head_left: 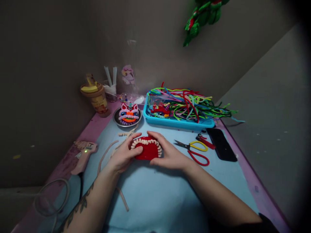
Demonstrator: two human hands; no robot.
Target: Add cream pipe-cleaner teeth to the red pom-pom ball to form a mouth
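While the head view looked down on the table (157,197), the red piece (149,152) with its cream curled trim (145,141) was between both hands, nearer the wearer than the left end of the blue tray (179,124). The left hand (124,156) was partly curled on it, thumb on the red face; the right hand (171,157) cupped its other side more loosely, thumb by the near edge, probably to steady it without crushing the curls. In front of the tray's right half lay the scissors (189,147), spread and apparently kept within reach. The lion-like head (128,113) sat in a metal bowl (117,121) just left of the tray, perhaps for support. Farther left of the tray, a brown cup (99,102) bore print too blurred to read; no brand showed on the phone (221,144) near the tray's right corner.
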